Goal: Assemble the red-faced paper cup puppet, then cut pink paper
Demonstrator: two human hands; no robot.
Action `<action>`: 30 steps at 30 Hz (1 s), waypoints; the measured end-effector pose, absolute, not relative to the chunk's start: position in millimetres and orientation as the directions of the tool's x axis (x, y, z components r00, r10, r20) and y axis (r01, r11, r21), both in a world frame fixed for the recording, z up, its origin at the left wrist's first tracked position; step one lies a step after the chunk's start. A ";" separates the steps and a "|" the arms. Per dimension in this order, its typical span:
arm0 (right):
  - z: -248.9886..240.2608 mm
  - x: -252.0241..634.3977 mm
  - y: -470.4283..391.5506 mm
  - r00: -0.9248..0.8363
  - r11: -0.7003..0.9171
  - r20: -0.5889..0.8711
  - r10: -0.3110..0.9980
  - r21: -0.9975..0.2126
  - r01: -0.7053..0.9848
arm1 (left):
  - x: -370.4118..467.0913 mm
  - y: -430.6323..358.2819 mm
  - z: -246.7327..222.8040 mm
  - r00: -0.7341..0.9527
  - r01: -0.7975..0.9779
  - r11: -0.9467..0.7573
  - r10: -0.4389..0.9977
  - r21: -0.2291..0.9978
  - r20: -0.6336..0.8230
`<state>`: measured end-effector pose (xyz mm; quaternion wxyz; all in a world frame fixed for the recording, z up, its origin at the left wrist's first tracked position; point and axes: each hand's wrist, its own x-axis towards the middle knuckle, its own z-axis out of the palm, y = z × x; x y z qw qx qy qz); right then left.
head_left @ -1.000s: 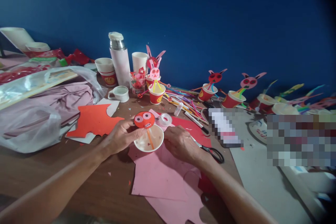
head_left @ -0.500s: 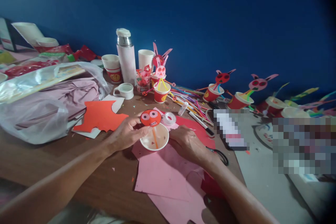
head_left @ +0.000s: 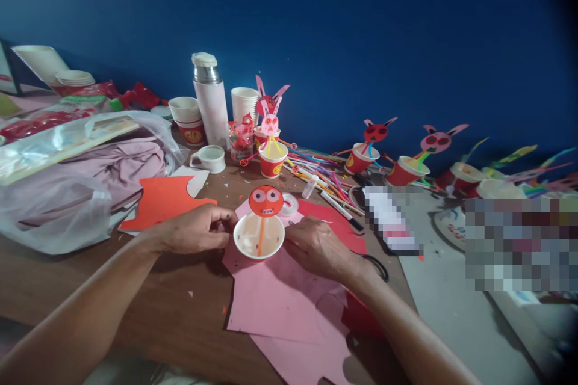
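Observation:
A paper cup (head_left: 247,245) stands in front of me, its open top toward me. Above its far rim rises a round orange-red paper face (head_left: 266,201) with pink eyes, on an orange stick inside the cup. My left hand (head_left: 198,228) is at the cup's left side, fingers curled inward; their tips are partly hidden beside the cup. On the right side, my right hand (head_left: 316,245) has its fingers bent against the cup's wall and seems to hold it. Pink paper (head_left: 275,301) lies beneath the cup, and a clear tape roll (head_left: 288,205) sits just behind it.
Orange paper (head_left: 160,198) and a plastic bag (head_left: 54,222) lie left. Behind are a mug (head_left: 212,159), a flask (head_left: 211,102) and cups with rabbit faces (head_left: 273,159). Pens, pipe cleaners, scissors (head_left: 378,266) and a phone (head_left: 391,219) lie right.
My left hand has let go of the paper face and moved left and down to the cup's side. The face now stands more upright above the rim. The view has shifted slightly.

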<state>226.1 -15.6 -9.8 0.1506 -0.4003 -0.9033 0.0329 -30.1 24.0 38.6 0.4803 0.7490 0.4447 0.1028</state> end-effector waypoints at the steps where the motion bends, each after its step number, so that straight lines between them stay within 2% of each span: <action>1: -9.6 226.0 -15.6 -0.632 0.677 0.252 0.733 -0.178 0.714 | -27.7 22.8 38.3 0.589 0.558 -0.128 0.758 0.820 -0.282; 10: -6.8 226.3 -16.1 -0.646 0.683 0.226 0.730 -0.190 0.705 | -25.2 24.5 35.7 0.657 0.539 -0.126 0.682 0.833 -0.321; 19: -6.1 226.4 -16.5 -0.652 0.690 0.226 0.723 -0.206 0.694 | -29.6 25.1 37.5 0.683 0.540 -0.198 0.671 0.818 -0.289; 30: -1.7 230.9 -13.2 -0.684 0.704 0.169 0.709 -0.227 0.673 | -31.4 23.6 41.4 0.678 0.519 -0.161 0.676 0.840 -0.289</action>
